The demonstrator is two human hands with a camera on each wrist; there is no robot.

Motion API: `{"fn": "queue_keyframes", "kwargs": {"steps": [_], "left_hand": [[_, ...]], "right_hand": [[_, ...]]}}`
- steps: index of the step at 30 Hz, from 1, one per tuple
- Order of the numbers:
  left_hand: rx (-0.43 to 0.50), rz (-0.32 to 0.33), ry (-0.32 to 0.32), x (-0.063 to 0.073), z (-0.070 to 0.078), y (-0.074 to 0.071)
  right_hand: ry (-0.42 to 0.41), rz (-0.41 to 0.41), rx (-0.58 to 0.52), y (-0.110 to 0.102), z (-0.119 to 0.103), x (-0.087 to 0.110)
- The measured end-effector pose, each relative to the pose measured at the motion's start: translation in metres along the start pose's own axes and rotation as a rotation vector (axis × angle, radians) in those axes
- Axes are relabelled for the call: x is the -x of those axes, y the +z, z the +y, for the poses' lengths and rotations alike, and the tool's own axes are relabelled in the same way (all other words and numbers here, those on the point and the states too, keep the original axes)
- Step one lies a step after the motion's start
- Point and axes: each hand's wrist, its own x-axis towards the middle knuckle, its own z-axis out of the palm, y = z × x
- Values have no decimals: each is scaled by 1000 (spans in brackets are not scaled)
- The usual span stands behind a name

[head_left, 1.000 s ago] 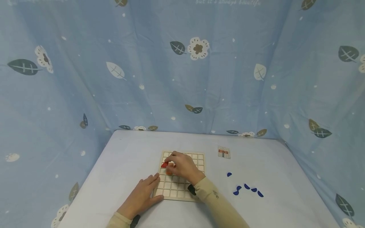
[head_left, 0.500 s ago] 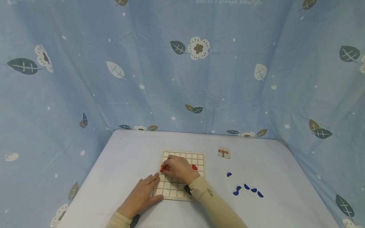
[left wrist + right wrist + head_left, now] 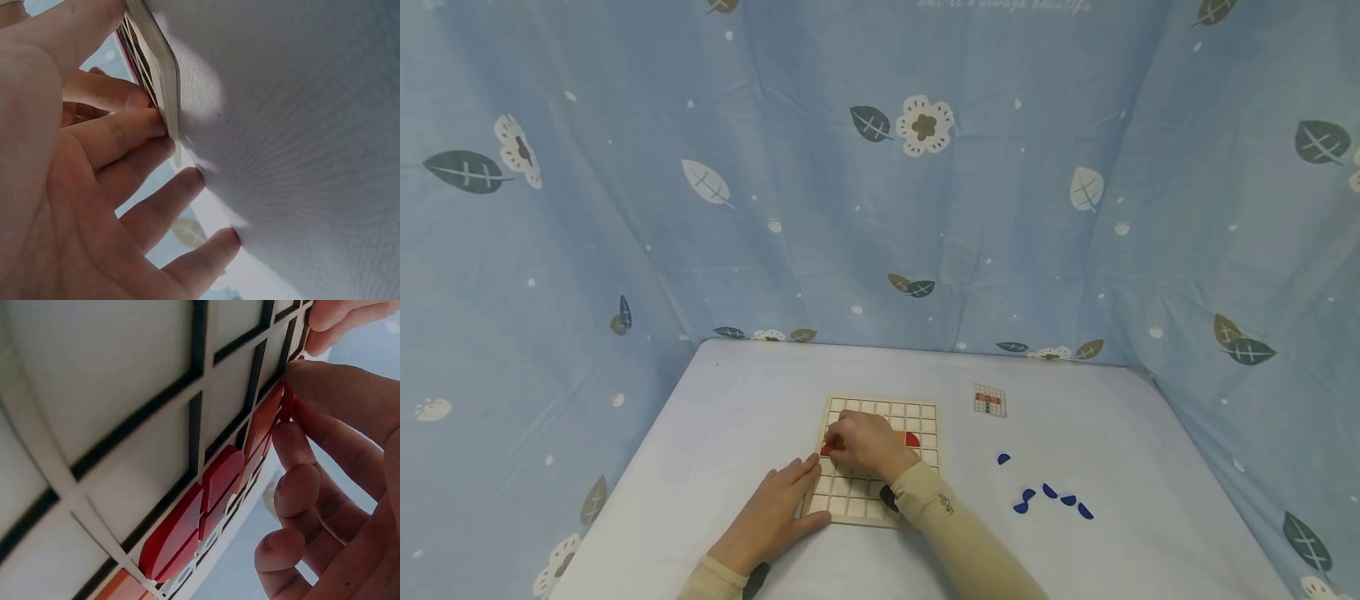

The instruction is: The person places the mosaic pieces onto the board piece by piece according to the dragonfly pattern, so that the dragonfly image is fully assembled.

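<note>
Red piece (image 3: 287, 403) in pinch of right hand (image 3: 863, 442), left hand (image 3: 778, 507) outspread, lettering (image 3: 1004, 4) “always” on curtain (image 3: 797, 183)

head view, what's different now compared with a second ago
The right hand has shifted slightly toward the person and the left edge of the board, pinching a red piece. An orange piece and a red one beside it, covered by the hand before, now show. The left hand stays at the board's edge; the blue pieces and picture card stay put.
</note>
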Motion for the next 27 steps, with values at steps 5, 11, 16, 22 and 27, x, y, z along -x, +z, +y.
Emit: {"fn": "queue_keyframes", "kwargs": {"steps": [5, 11, 16, 22, 27], "left_hand": [[3, -7, -5, 0, 1, -1], [11, -14, -8, 0, 1, -1], [10, -7, 1, 0, 0, 0], [4, -6, 1, 0, -1, 0], [3, -2, 5, 1, -1, -1]], "right_hand": [[6, -5, 6, -1, -1, 0], [5, -16, 9, -2, -2, 0], [12, -10, -2, 0, -3, -1], [13, -12, 5, 3, -3, -3], [19, -20, 1, 4, -3, -4]]}}
